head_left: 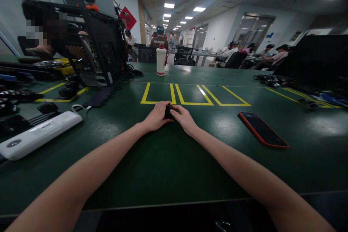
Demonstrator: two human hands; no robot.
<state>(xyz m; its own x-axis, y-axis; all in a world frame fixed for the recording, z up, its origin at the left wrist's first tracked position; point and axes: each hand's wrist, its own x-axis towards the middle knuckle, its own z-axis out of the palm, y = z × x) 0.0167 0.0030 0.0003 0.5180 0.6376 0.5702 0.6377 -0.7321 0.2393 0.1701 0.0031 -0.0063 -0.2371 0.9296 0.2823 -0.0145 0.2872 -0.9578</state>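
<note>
Forearms [106, 157] stretch toward a black object [168, 112]

Head view: left hand [156, 117] curls over the object's left side; right hand [185, 119] pinches the other; it is on or just above the worktop [174, 166], near the yellow tape [195, 104]; phone [263, 129] to the right, white device [40, 136] left, bottle [161, 62] beyond.

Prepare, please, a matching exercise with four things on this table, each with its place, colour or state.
Things:
1. small object
2. phone
3. bottle
4. long device

Descriptions:
A. standing beyond the yellow tape
B. white, lying at the left
C. between the left hand and right hand
D. dark, edged in orange

Pairs: 1-C; 2-D; 3-A; 4-B
</note>
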